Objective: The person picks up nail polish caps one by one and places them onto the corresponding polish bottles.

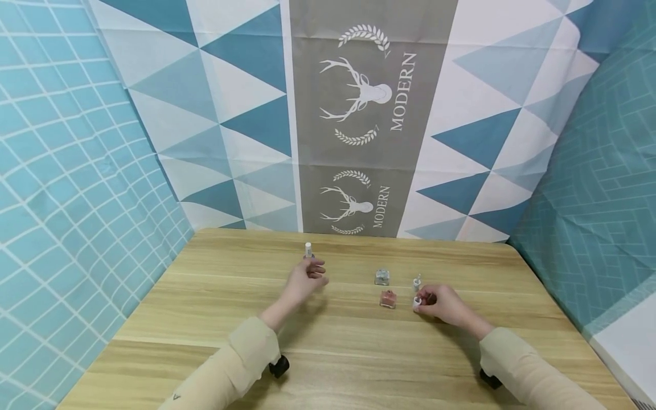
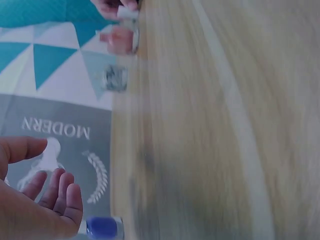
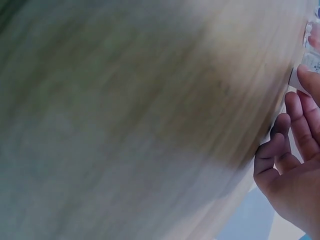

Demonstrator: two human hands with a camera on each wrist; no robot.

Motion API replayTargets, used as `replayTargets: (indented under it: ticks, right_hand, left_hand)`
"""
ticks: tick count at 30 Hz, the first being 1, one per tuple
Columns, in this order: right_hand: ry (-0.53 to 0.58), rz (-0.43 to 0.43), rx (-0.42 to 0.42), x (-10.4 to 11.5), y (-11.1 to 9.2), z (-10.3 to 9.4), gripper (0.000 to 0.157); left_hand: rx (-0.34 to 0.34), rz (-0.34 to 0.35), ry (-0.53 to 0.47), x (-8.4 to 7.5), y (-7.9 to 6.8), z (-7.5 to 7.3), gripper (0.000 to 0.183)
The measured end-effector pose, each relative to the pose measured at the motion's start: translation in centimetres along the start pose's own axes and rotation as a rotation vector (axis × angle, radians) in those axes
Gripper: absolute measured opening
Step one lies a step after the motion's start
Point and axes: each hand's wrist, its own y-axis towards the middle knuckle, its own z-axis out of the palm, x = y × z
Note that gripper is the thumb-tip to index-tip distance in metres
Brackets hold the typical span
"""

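Note:
My left hand (image 1: pixel 303 281), its fingers loosely bent and apart, is just in front of a nail polish bottle with a white cap (image 1: pixel 308 249). In the left wrist view that bottle's body is blue (image 2: pixel 102 228), beside the hand, which holds nothing. My right hand (image 1: pixel 442 304) pinches a white nail polish cap (image 1: pixel 417 303) between thumb and fingertips, low at the tabletop. Just behind it a second white cap (image 1: pixel 417 282) stands with its brush pointing up. Left of the caps are a pink nail polish bottle (image 1: pixel 388 299) and a silvery glitter bottle (image 1: pixel 382 277), both capless.
The wooden table (image 1: pixel 328 353) runs back to a patterned curtain (image 1: pixel 353 114). Blue tiled cloth (image 1: pixel 66 171) hangs on the left and teal cloth (image 1: pixel 605 171) on the right. A white surface (image 1: pixel 627 341) lies beyond the table's right edge.

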Motion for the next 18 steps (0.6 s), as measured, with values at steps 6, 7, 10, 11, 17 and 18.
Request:
replayTargets:
  ticks: [6,7,10,11,17,18]
  right_hand:
    - [-0.020,-0.007,-0.013,0.0,0.0,0.1,0.013]
    - [-0.020,-0.008,-0.015,0.0,0.0,0.2,0.013]
    - [-0.023,-0.011,-0.016,0.1,0.0,0.2,0.013]
    - [-0.022,-0.010,-0.015,0.1,-0.1,0.2,0.012]
    - [-0.013,-0.003,-0.013,0.1,-0.1,0.2,0.012]
    - [-0.012,-0.003,-0.014,0.1,-0.1,0.2,0.012]
  left_hand:
    - [0.072,0.036,-0.009,-0.6,-1.2,1.3,0.048]
    - [0.083,0.042,-0.004,-0.7,-1.4,1.5,0.048]
    - [0.109,0.082,0.015,-1.0,-2.0,2.2,0.048]
    - [0.118,0.088,0.011,-1.5,-2.3,2.4,0.049]
    - [0.159,0.131,-0.021,-2.3,-2.8,3.9,0.051]
    - [0.156,0.143,-0.015,-1.8,-2.5,4.3,0.052]
